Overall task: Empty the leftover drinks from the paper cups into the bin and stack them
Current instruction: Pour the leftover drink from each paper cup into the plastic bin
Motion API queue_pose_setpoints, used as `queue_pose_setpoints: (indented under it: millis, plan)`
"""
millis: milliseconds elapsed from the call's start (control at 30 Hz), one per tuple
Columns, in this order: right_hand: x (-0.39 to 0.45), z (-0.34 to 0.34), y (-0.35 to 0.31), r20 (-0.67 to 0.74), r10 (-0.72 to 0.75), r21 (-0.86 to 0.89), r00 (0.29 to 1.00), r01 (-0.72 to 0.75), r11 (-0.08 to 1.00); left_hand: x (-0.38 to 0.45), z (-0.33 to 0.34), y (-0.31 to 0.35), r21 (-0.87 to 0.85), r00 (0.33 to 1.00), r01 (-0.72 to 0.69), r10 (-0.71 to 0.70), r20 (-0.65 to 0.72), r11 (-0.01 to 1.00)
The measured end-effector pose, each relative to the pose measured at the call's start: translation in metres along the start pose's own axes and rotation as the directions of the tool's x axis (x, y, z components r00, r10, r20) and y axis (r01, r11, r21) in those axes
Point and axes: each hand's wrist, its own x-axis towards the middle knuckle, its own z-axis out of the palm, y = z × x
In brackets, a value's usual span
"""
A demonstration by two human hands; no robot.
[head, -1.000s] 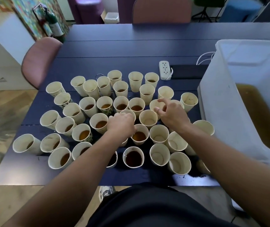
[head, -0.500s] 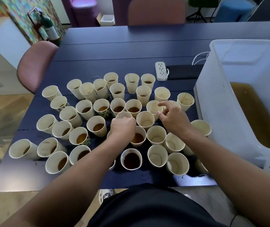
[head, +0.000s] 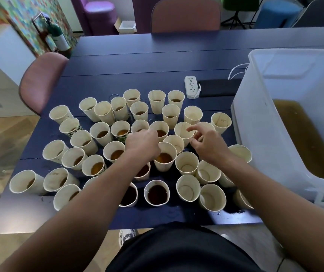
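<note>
Cups (head: pixel 165 158) crowd the counter (head: pixel 157 55); picking is underway. The left hand (head: pixel 142 144) curls among them, its grip unclear, while the right hand (head: pixel 209 143) reaches with loose fingers for an empty cup (head: pixel 183 131). Pinching its rim likely comes next.

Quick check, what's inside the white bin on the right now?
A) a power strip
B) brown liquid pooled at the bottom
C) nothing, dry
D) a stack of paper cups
B: the white bin holds brown liquid pooled at the bottom; no cups show inside it, and the power strip lies on the table.

Crowded cups (head: pixel 187 167); bare far tabletop (head: pixel 157 55)
</note>
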Motion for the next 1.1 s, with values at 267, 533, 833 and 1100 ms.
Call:
queue_pose_setpoints:
  millis: [267, 533, 833, 1100]
  plan:
    - [-0.010, -0.012, -0.016, 0.280, -0.158, 0.238, 0.947, 0.091, 0.967, -0.003, -0.063, 0.012, -0.251, 0.994, -0.012, -0.015, -0.108, 0.968]
    - [-0.013, -0.050, -0.027, -0.057, -0.080, 0.500, 0.995, 0.097, 0.861, -0.019, -0.114, 0.053, -0.438, 0.957, -0.210, 0.093, -0.274, 0.874]
    - [-0.022, -0.151, -0.011, -0.355, -0.012, 0.346, 0.935, 0.143, 0.927, -0.010, -0.108, 0.111, -0.579, 0.826, -0.513, 0.180, -0.534, 0.634]
    - [-0.037, -0.219, 0.051, -0.420, 0.077, 0.016, 0.904, -0.077, 0.997, -0.013, -0.067, 0.167, -0.478, 0.771, -0.637, 0.507, -0.386, 0.605]
